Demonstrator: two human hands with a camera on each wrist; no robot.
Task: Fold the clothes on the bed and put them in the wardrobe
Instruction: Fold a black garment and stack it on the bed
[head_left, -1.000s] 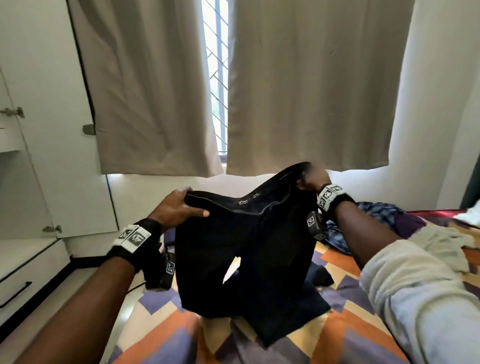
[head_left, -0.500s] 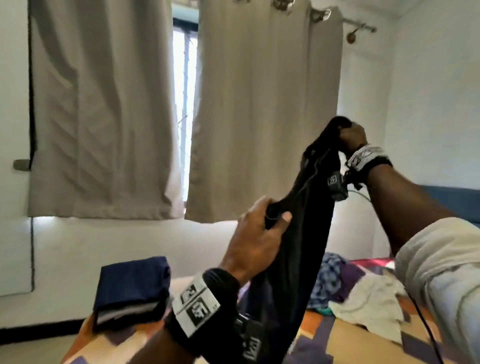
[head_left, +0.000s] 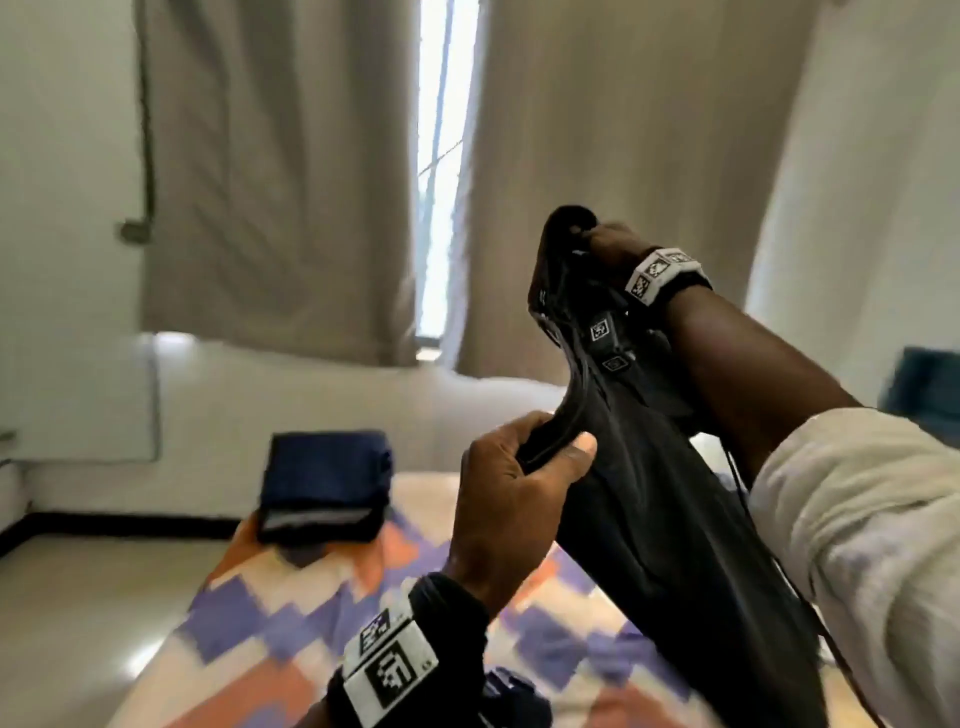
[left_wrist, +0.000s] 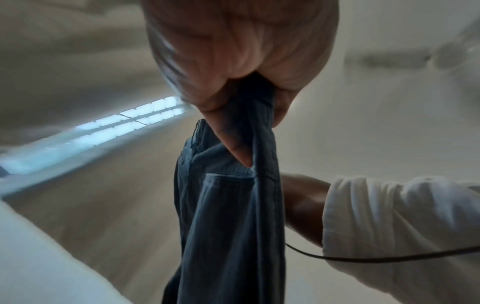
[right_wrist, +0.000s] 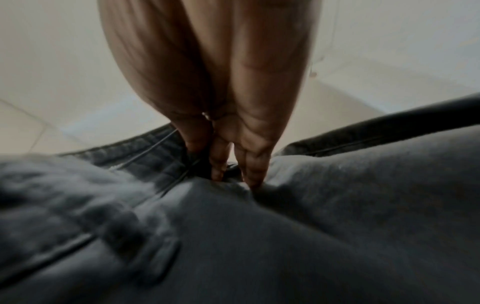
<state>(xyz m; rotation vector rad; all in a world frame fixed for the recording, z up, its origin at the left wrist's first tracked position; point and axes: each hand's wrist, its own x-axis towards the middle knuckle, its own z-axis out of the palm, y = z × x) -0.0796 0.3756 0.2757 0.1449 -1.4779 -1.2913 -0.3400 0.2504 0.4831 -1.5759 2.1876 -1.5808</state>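
We have the dark trousers (head_left: 654, 499) up in the air over the bed (head_left: 291, 613), both hands on the waistband. Our right hand (head_left: 615, 249) is the high one, its fingers (right_wrist: 249, 164) curled tight into the top of the band; the right wrist view shows them dug into the dark cloth. Our left hand (head_left: 511, 499) sits lower and nearer, thumb over the band and fingers wrapped under, pinching the fabric closed. The left wrist view shows the same bunch of cloth squeezed in the fist, a pocket edge just below.

The trousers hang slanted from the two grips, legs trailing down and out of frame, so this looks like the lining-up step: waistband doubled, legs meant to fall one on the other. No fold made on this piece yet, we'd judge.

Behind, near the bed's far corner, a folded navy stack (head_left: 324, 486) waits on the patterned bedcover, not yet in the wardrobe.

Next we'd want a shake to let the legs drop straight, then lay them flat on the bed. Seams must match first, and both grips must hold, or the cloth twists.
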